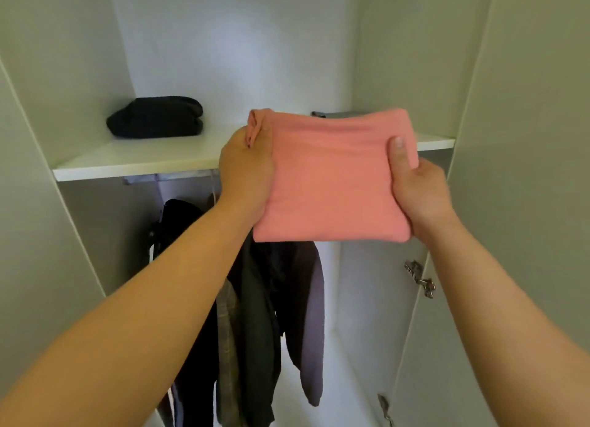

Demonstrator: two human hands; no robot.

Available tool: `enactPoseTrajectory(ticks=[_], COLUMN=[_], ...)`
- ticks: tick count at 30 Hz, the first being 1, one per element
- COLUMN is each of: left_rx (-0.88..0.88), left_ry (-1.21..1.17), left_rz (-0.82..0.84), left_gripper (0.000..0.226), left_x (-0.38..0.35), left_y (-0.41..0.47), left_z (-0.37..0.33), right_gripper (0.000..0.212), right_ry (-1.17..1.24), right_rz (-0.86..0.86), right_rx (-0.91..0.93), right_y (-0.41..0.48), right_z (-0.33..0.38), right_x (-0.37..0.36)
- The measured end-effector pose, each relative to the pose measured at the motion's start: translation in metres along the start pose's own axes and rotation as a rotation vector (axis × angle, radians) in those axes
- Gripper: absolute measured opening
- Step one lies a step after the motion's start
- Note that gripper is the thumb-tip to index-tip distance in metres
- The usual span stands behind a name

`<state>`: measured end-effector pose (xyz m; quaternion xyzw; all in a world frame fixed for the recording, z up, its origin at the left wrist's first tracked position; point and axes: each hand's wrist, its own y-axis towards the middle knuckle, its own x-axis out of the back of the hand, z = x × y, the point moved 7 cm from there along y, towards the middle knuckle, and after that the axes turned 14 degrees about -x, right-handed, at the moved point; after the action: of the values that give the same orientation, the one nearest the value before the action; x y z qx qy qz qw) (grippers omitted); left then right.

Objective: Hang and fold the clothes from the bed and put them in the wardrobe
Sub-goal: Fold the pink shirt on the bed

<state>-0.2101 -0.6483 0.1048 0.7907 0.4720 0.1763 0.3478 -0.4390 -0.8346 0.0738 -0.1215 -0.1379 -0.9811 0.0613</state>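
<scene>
Your left hand (247,171) grips the left side of the folded pink garment (335,177), fingers curled under it and out of sight, with a bunched bit of fabric pinched at the top corner. Your right hand (418,190) holds the right side, thumb laid flat on top and the other fingers wrapped beneath. The garment sits level between the two hands, held in the air in front of the front edge of the wardrobe (79,75) shelf (143,158), towards its right half; whether it touches the shelf cannot be told. A folded black garment (156,117) lies on the shelf near the back left corner. A small grey item (335,114) peeks out behind the pink one, near the back right corner. Under the shelf, dark clothes (255,299) hang from a rail (172,177).
</scene>
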Motion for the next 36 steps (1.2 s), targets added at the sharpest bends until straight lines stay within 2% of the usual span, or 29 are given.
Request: enactPoseTrajectory(ticks=[4, 7, 10, 12, 15, 17, 22, 24, 26, 27, 28, 30, 32, 34, 36], left_rx=[0.075, 0.172, 0.267, 0.327, 0.378, 0.391, 0.406, 0.382, 0.318, 0.211, 0.048, -0.222, -0.264, -0.290, -0.269], left_ry=[-0.092, -0.188, -0.225, -0.217, -0.177, -0.159, -0.078, 0.044, 0.402, 0.601, 0.668, 0.545, 0.511, 0.621, 0.686], left_rz=[-0.002, -0.013, -0.006, 0.000, 0.012, 0.014, 0.054, 0.210, 0.435, 0.543, 0.650, 0.961, 1.219, 1.269, 1.266], left_gripper=[0.034, 0.031, 0.027, 0.018, 0.039, 0.041, 0.038, 0.036, 0.065, 0.075, 0.073, 0.059, 0.063, 0.070, 0.071], left_x=[-0.026, -0.046, -0.065, -0.078, -0.099, -0.114, -0.164, -0.192, -0.211, -0.218, -0.232, -0.267, -0.284, -0.295, -0.302], left_y=[0.050, 0.084, 0.111, 0.130, 0.160, 0.183, 0.225, 0.225, 0.216, 0.211, 0.205, 0.178, 0.146, 0.142, 0.150], left_z=[-0.008, -0.004, 0.002, 0.011, 0.024, 0.031, 0.063, 0.083, 0.100, 0.102, 0.099, 0.097, 0.108, 0.121, 0.127], right_gripper=[0.078, 0.093, 0.097, 0.090, 0.062, 0.046, 0.045, 0.040, 0.044, 0.046, 0.042, 0.025, 0.031, 0.042, 0.045], right_ry=[-0.099, -0.193, -0.253, -0.294, -0.341, -0.356, -0.476, -0.620, -0.999, -1.128, -1.178, -1.280, -1.359, -1.347, -1.320], right_rz=[0.012, 0.006, 0.040, 0.064, 0.104, 0.141, 0.110, 0.085, -0.104, -0.177, -0.179, -0.024, 0.132, 0.147, 0.121], right_rx=[0.024, 0.029, 0.018, 0.001, -0.011, -0.023, -0.140, -0.126, 0.050, 0.132, 0.171, 0.154, 0.056, -0.007, -0.002], right_y=[0.039, 0.073, 0.109, 0.132, 0.170, 0.194, 0.255, 0.273, 0.287, 0.286, 0.287, 0.289, 0.292, 0.295, 0.299], right_z=[0.056, 0.090, 0.117, 0.132, 0.156, 0.176, 0.191, 0.181, 0.175, 0.171, 0.162, 0.130, 0.092, 0.070, 0.068], right_x=[0.016, 0.020, 0.015, 0.009, 0.000, -0.007, -0.011, -0.018, -0.028, -0.038, -0.050, -0.078, -0.097, -0.100, -0.102])
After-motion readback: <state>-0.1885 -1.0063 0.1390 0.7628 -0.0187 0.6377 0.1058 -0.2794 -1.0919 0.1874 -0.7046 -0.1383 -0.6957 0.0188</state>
